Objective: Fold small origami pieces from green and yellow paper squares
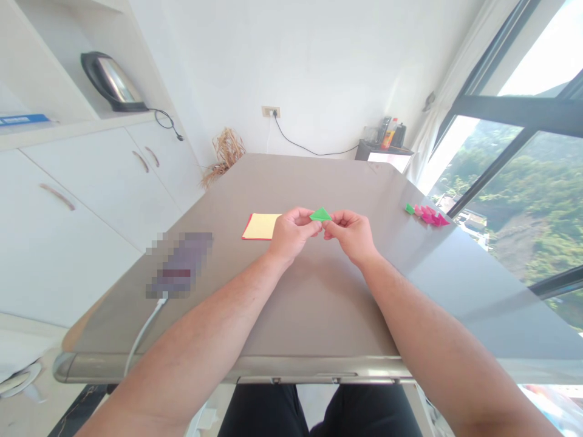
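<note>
In my head view, left hand (295, 232) and right hand (350, 233) are both pinched nearly closed on a small green folded paper (321, 214), triangular with a peak up top, dead center over the table (319, 309). Blurry bottles (390, 132) at 1 o'clock, labels too tiny for me to read.

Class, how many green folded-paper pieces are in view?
2: one green paper triangle between the left hand and right hand; one small green paper piece on the right of the grey table, beside the pink folded-paper row. Others may be hidden.
</note>
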The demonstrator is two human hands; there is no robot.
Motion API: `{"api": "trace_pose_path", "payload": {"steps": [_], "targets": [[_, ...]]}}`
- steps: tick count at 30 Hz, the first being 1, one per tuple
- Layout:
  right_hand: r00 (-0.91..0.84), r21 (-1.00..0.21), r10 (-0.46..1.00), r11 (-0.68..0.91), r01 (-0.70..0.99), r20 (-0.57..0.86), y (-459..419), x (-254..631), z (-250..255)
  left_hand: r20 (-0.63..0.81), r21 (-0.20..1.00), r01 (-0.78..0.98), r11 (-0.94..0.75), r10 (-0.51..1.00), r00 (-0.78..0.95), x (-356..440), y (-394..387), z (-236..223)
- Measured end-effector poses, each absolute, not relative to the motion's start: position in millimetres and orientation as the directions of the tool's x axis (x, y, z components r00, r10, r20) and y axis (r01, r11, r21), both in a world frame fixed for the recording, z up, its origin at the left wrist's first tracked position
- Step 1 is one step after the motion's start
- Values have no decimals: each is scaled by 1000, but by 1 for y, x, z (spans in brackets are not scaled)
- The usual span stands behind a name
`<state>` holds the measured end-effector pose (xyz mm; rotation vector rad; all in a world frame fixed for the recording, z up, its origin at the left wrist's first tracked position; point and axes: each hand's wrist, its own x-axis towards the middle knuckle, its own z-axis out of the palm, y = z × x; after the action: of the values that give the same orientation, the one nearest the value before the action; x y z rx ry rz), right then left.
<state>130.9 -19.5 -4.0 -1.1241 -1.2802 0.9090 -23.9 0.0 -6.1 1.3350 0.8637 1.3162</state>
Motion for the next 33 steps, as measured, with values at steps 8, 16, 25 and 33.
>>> {"api": "trace_pose_path", "payload": {"steps": [8,16,25,33], "targets": [[112,-958,958,247,148,264,-24,130,1,246,961,-160,-225,960,132,-23,3,-9],[170,-947,941,260,186,292,-23,126,-2,203,959,-216,-181,976,81,-19,0,-6],[160,-958,954,226,179,255,-24,125,1,247,952,-212,-222,964,100,-18,0,-6],[208,-956,934,275,104,292,-23,119,-2,220,956,-217,-195,971,96,-17,-3,-3]]}}
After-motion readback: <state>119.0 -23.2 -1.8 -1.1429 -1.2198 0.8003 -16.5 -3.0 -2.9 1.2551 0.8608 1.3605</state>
